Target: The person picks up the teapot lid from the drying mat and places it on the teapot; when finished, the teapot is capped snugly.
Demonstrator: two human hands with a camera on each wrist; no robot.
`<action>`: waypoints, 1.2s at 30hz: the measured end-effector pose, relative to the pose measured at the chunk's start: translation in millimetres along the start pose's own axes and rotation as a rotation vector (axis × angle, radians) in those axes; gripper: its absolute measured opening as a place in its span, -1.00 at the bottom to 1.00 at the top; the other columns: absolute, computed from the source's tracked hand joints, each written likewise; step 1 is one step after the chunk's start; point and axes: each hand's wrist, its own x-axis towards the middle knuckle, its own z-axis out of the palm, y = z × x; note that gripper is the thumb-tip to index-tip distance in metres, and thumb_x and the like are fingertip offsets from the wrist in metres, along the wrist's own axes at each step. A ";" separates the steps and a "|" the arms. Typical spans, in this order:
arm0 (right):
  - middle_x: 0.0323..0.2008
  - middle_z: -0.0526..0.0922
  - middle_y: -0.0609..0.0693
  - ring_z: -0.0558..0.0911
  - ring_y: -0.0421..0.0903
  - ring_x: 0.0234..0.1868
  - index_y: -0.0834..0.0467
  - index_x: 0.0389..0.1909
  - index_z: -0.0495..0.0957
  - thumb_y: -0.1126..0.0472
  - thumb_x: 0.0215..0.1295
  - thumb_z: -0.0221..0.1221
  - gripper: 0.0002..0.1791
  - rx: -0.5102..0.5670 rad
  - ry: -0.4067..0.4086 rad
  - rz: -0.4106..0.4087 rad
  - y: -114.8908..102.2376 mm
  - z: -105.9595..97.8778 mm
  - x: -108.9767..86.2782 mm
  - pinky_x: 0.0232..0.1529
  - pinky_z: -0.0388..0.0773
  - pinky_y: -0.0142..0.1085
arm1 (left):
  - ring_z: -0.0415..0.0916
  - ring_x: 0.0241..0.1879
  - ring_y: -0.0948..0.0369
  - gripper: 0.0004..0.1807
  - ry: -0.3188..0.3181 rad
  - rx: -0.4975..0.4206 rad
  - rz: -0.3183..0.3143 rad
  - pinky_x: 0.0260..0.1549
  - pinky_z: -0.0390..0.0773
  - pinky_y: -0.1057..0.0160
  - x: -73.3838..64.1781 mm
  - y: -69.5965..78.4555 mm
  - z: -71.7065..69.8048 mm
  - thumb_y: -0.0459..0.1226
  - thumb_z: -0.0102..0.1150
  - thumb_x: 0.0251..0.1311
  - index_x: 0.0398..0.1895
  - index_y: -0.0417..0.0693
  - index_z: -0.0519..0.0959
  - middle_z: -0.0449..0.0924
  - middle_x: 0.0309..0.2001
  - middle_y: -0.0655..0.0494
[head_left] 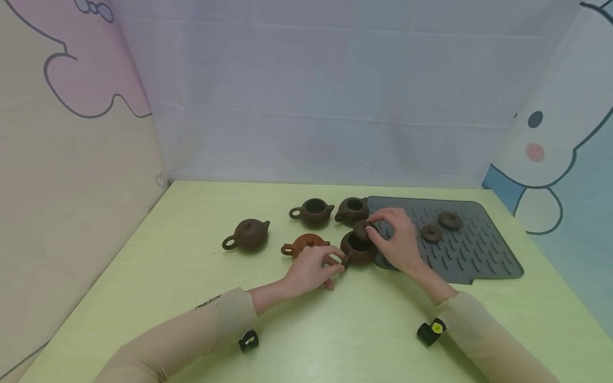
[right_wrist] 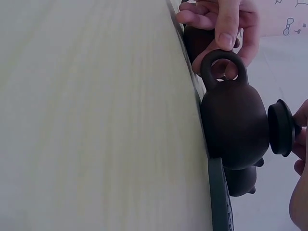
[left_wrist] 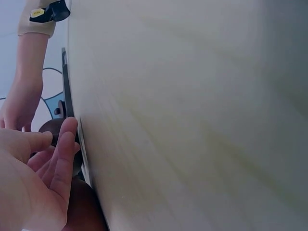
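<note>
A dark brown teapot [head_left: 356, 254] stands uncovered at the mat's left edge, its handle [right_wrist: 224, 55] facing the person. My left hand [head_left: 313, 268] pinches that handle between thumb and fingers; in the left wrist view, the hand [left_wrist: 33, 178] partly hides the pot. With thumb and fingertips, my right hand [head_left: 397, 239] holds a dark lid [head_left: 362, 230] by its knob, just above the teapot's mouth. In the right wrist view a small gap separates the lid [right_wrist: 280, 128] from the pot's rim. A reddish-brown lidded teapot [head_left: 306, 242] sits beside the left hand, partly covered by it.
Two lidless dark teapots, one [head_left: 314, 211] left of the other [head_left: 353, 210], stand behind. A lidded dark teapot [head_left: 249, 235] is farther left. On the grey ridged mat [head_left: 483, 255] lie a small lid [head_left: 431, 233] and a larger lid [head_left: 450, 221].
</note>
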 end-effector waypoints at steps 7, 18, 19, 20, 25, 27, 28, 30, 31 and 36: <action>-0.17 0.68 0.09 0.52 0.06 -0.03 0.14 -0.27 0.67 0.32 0.15 0.34 -0.87 -0.005 -0.058 -0.019 -7.3 3.0 -3.2 0.06 0.37 0.02 | 0.64 -0.69 0.36 -0.75 0.001 -0.002 0.007 -0.42 0.59 0.43 0.3 -0.9 0.2 -0.25 0.26 0.28 0.01 0.07 0.64 0.80 -0.29 0.06; -0.17 0.68 0.08 0.53 0.05 -0.04 0.14 -0.27 0.66 0.31 0.13 0.35 -0.87 -0.015 -0.097 -0.025 -11.1 2.8 -6.9 0.06 0.38 0.01 | 0.64 -0.69 0.35 -0.76 0.005 0.004 0.011 -0.48 0.58 0.42 -0.5 0.3 0.5 -0.24 0.26 0.27 0.00 0.08 0.64 0.80 -0.28 0.06; -0.18 0.68 0.08 0.53 0.05 -0.04 0.14 -0.28 0.66 0.32 0.13 0.35 -0.87 -0.015 -0.101 -0.027 -10.5 2.7 -7.2 0.06 0.38 0.01 | 0.64 -0.69 0.35 -0.76 0.006 0.003 0.010 -0.48 0.58 0.41 -0.6 0.3 0.5 -0.24 0.26 0.27 0.00 0.09 0.64 0.80 -0.28 0.06; -0.18 0.68 0.07 0.53 0.05 -0.03 0.14 -0.28 0.66 0.32 0.12 0.35 -0.86 -0.016 -0.105 -0.029 -10.0 2.5 -7.6 0.06 0.38 0.01 | 0.64 -0.69 0.36 -0.76 0.007 0.004 0.010 -0.48 0.58 0.41 -0.8 0.2 0.6 -0.24 0.26 0.27 0.00 0.09 0.64 0.80 -0.28 0.06; -0.18 0.69 0.05 0.54 0.03 -0.04 0.13 -0.27 0.67 0.33 0.11 0.36 -0.85 -0.023 -0.145 -0.029 -9.1 0.8 -8.6 0.05 0.39 -0.02 | 0.62 -0.71 0.39 -0.76 0.015 0.024 0.017 -0.36 0.59 0.44 -1.1 0.1 0.8 -0.23 0.26 0.27 0.00 0.10 0.64 0.81 -0.29 0.08; -0.18 0.69 0.03 0.54 0.01 -0.04 0.12 -0.26 0.67 0.32 0.13 0.36 -0.85 -0.026 -0.163 -0.017 -9.5 0.2 -9.0 0.04 0.40 -0.03 | 0.61 -0.72 0.39 -0.76 0.016 0.031 0.019 -0.32 0.58 0.46 -1.1 0.1 0.7 -0.22 0.27 0.27 -0.01 0.10 0.64 0.81 -0.29 0.08; -0.17 0.69 0.02 0.54 0.00 -0.03 0.11 -0.25 0.67 0.31 0.14 0.36 -0.85 -0.026 -0.171 -0.008 -9.7 -0.1 -9.3 0.04 0.41 -0.03 | 0.61 -0.72 0.39 -0.76 0.016 0.035 0.020 -0.30 0.58 0.46 -1.0 0.0 0.7 -0.22 0.27 0.27 -0.01 0.10 0.64 0.81 -0.29 0.08; -0.17 0.68 0.00 0.54 -0.01 -0.03 0.09 -0.23 0.67 0.30 0.16 0.35 -0.85 -0.023 -0.185 0.011 -10.0 -0.9 -9.7 0.04 0.42 -0.03 | 0.61 -0.72 0.40 -0.76 0.015 0.037 0.017 -0.28 0.58 0.46 -0.8 0.1 0.6 -0.22 0.27 0.27 -0.01 0.10 0.64 0.81 -0.28 0.08; -0.17 0.68 0.00 0.53 -0.02 -0.02 0.09 -0.23 0.67 0.30 0.17 0.35 -0.85 -0.018 -0.191 0.021 -10.2 -1.3 -9.9 0.05 0.42 -0.03 | 0.61 -0.72 0.40 -0.76 0.014 0.037 0.016 -0.26 0.59 0.44 -0.6 0.0 0.6 -0.22 0.27 0.26 -0.01 0.10 0.64 0.81 -0.28 0.08; -0.12 0.67 0.02 0.51 0.01 0.02 0.08 -0.22 0.67 0.30 0.19 0.34 -0.86 0.015 -0.216 0.056 -10.4 -2.8 -10.1 0.08 0.40 0.02 | 0.61 -0.72 0.39 -0.76 0.018 0.026 0.010 0.16 0.52 0.18 -0.3 0.4 -0.8 -0.22 0.29 0.25 -0.02 0.13 0.64 0.81 -0.30 0.12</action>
